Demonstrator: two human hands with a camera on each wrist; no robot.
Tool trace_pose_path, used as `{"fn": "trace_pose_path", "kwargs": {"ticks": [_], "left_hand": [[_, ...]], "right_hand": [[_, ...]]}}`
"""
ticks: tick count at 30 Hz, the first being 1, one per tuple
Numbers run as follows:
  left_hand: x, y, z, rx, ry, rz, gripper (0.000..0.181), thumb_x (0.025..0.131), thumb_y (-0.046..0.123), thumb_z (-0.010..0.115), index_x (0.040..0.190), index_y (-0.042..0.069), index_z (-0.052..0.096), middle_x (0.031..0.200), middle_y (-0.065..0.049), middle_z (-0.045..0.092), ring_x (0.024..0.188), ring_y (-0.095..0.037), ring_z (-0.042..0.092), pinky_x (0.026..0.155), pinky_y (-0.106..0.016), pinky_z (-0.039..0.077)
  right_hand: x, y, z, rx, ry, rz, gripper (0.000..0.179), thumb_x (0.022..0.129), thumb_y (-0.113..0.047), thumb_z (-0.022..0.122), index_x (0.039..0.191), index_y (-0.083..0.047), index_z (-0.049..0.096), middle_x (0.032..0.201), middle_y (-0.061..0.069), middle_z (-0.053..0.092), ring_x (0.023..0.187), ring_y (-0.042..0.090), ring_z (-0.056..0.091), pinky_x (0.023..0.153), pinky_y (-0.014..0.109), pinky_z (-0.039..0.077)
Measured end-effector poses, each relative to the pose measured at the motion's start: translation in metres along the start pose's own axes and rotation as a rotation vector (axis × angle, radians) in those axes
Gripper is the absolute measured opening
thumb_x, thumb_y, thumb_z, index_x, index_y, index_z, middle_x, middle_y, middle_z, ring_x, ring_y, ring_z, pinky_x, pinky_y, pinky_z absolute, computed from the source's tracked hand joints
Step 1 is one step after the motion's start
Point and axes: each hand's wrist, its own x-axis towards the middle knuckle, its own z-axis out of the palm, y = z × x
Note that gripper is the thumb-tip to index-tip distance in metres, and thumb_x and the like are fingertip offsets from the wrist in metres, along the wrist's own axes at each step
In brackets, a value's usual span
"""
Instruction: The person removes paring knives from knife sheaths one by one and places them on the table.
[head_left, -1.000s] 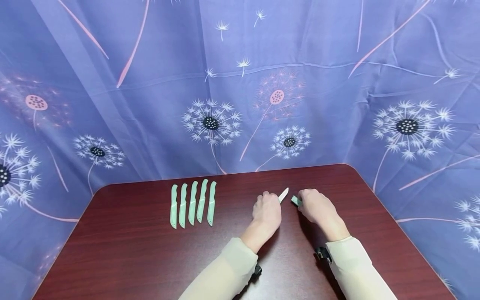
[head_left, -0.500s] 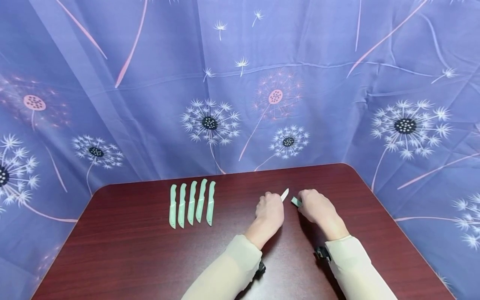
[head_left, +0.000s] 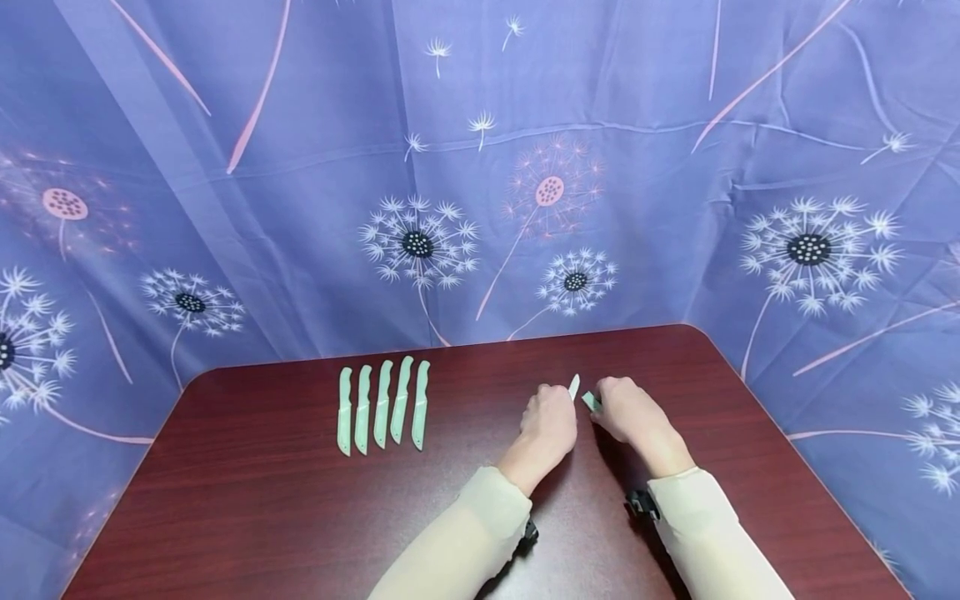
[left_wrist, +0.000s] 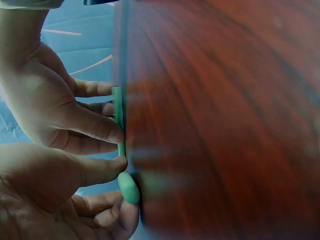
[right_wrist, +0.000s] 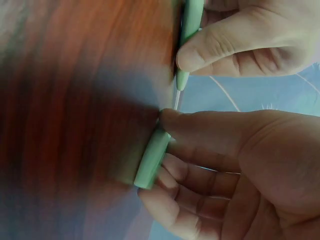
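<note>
My left hand [head_left: 553, 421] grips the green handle [right_wrist: 190, 20] of a small knife. Its white blade [head_left: 574, 385] sticks out past the knuckles and points up and away. My right hand [head_left: 626, 410] pinches a mint-green sheath [head_left: 592, 401] just right of the blade. In the right wrist view the thin blade [right_wrist: 177, 98] reaches down toward the mouth of the sheath [right_wrist: 152, 159], its tip almost at my right thumb. The left wrist view shows the handle's rounded butt [left_wrist: 129, 187] in my left fingers and the sheath [left_wrist: 117, 102] held in the other hand.
Several mint-green sheathed knives [head_left: 382, 406] lie side by side in a neat row at the back left of the dark red table [head_left: 262, 517]. A blue dandelion-print cloth [head_left: 480, 167] hangs behind and around the table.
My left hand has moved right toward the right hand, bringing the blade close to the sheath. The blade now points more upright. The row of knives has not moved.
</note>
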Motion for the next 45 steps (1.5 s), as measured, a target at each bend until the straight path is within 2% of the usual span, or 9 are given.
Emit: {"fn": "trace_pose_path", "kwargs": {"ticks": [5,12,13,17,18,21,25,37,45], "left_hand": [[-0.001,-0.002,-0.002,-0.048,-0.042,0.013,0.021,0.093,0.02,0.081,0.089,0.002,0.071,0.089,-0.009,0.063,0.077,-0.028,0.072,0.063,-0.041,0.06],[0.004,-0.005,0.01,-0.043,-0.027,0.043,0.02,0.09,0.017,0.081,0.098,0.001,0.072,0.092,-0.01,0.065,0.078,-0.026,0.071,0.064,-0.039,0.059],[0.0,-0.003,0.004,-0.052,-0.041,0.039,0.021,0.091,0.016,0.081,0.1,0.0,0.071,0.092,-0.01,0.065,0.079,-0.026,0.071,0.065,-0.039,0.059],[-0.001,-0.002,0.005,-0.065,-0.041,0.024,0.031,0.09,0.015,0.081,0.112,0.0,0.066,0.096,-0.013,0.068,0.085,-0.028,0.073,0.07,-0.041,0.061],[-0.004,0.001,-0.002,-0.065,-0.053,0.018,0.033,0.091,0.015,0.081,0.115,-0.001,0.064,0.096,-0.013,0.068,0.087,-0.029,0.073,0.072,-0.04,0.061],[-0.005,0.0,-0.001,-0.013,-0.037,0.026,0.039,0.092,0.019,0.08,0.121,0.002,0.061,0.098,-0.011,0.069,0.09,-0.028,0.073,0.074,-0.041,0.06],[-0.005,0.0,-0.001,0.03,-0.022,0.031,0.039,0.093,0.025,0.081,0.12,0.005,0.062,0.098,-0.01,0.071,0.089,-0.028,0.074,0.073,-0.042,0.06],[-0.004,0.003,0.0,-0.002,-0.032,-0.014,0.04,0.092,0.029,0.083,0.118,0.009,0.06,0.091,-0.009,0.072,0.082,-0.027,0.073,0.068,-0.043,0.059],[-0.001,-0.001,0.001,0.035,-0.008,0.01,0.041,0.092,0.035,0.083,0.118,0.01,0.062,0.093,-0.005,0.065,0.086,-0.026,0.07,0.073,-0.042,0.059]], "right_hand": [[0.001,0.0,0.0,0.018,-0.019,-0.001,0.019,0.089,-0.004,0.077,0.08,-0.006,0.06,0.071,0.005,0.054,0.065,0.021,0.052,0.065,0.039,0.048],[0.0,-0.003,0.0,0.021,-0.011,-0.005,0.02,0.088,-0.006,0.077,0.082,-0.006,0.058,0.072,0.005,0.052,0.067,0.022,0.051,0.065,0.04,0.047],[0.0,-0.003,0.0,0.022,-0.005,-0.007,0.019,0.088,-0.006,0.077,0.083,-0.005,0.058,0.072,0.005,0.053,0.067,0.023,0.051,0.065,0.04,0.047],[-0.001,-0.003,0.0,0.023,0.014,-0.009,0.016,0.089,-0.005,0.076,0.089,-0.002,0.06,0.074,0.006,0.055,0.069,0.024,0.053,0.066,0.042,0.049],[-0.001,-0.003,0.0,0.024,0.015,-0.006,0.017,0.089,-0.006,0.076,0.091,-0.001,0.061,0.075,0.007,0.055,0.069,0.024,0.054,0.067,0.043,0.049],[-0.001,-0.003,0.0,0.024,0.012,0.005,0.019,0.09,-0.007,0.077,0.095,0.0,0.059,0.076,0.008,0.056,0.069,0.025,0.056,0.067,0.044,0.05],[-0.002,-0.002,0.0,0.027,0.007,0.014,0.022,0.09,-0.008,0.077,0.096,0.0,0.058,0.077,0.008,0.056,0.07,0.026,0.058,0.067,0.045,0.051],[-0.002,0.001,-0.001,0.039,-0.007,0.026,0.027,0.091,-0.011,0.077,0.109,0.003,0.062,0.083,0.009,0.062,0.073,0.027,0.062,0.069,0.047,0.053],[-0.004,0.002,-0.006,0.022,-0.035,0.071,0.029,0.094,-0.017,0.076,0.115,0.0,0.065,0.087,0.008,0.064,0.075,0.028,0.065,0.067,0.051,0.053]]}}
